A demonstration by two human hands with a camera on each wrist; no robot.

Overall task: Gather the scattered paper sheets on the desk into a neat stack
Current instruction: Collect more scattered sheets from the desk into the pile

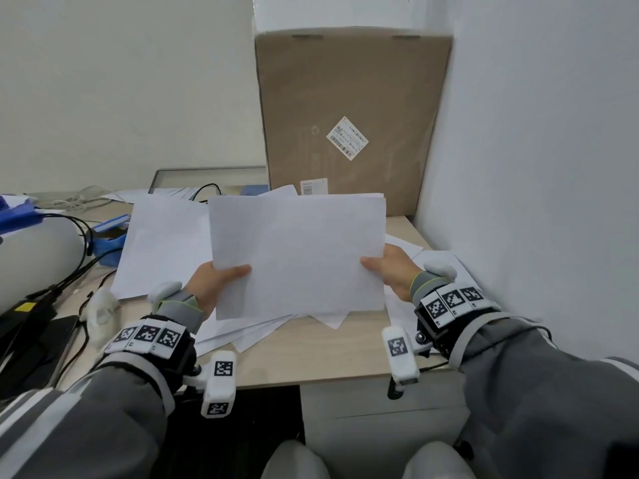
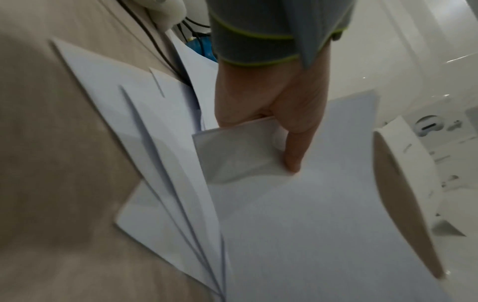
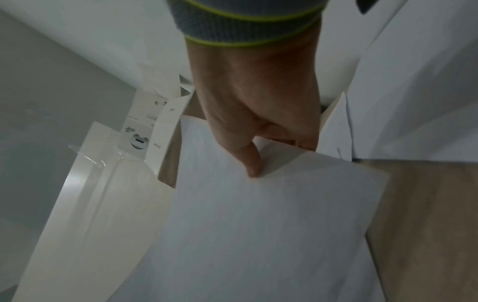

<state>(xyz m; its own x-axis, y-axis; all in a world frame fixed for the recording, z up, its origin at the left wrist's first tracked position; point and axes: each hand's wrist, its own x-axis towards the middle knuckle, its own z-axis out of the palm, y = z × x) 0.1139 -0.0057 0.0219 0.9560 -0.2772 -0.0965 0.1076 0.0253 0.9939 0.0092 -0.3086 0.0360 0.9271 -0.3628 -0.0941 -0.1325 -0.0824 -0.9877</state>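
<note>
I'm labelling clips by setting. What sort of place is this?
Probably an office desk in a corner: loose paper sheets on a wooden desk, cables, a cardboard box.

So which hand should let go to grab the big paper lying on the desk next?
Probably the left hand. The big loose sheet lies on its side, while the right hand can keep holding the held stack.

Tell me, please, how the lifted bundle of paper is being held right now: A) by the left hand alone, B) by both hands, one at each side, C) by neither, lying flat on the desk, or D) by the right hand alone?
B: the left hand and right hand each pinch a side edge of the bundle of paper, thumbs on top.
</note>
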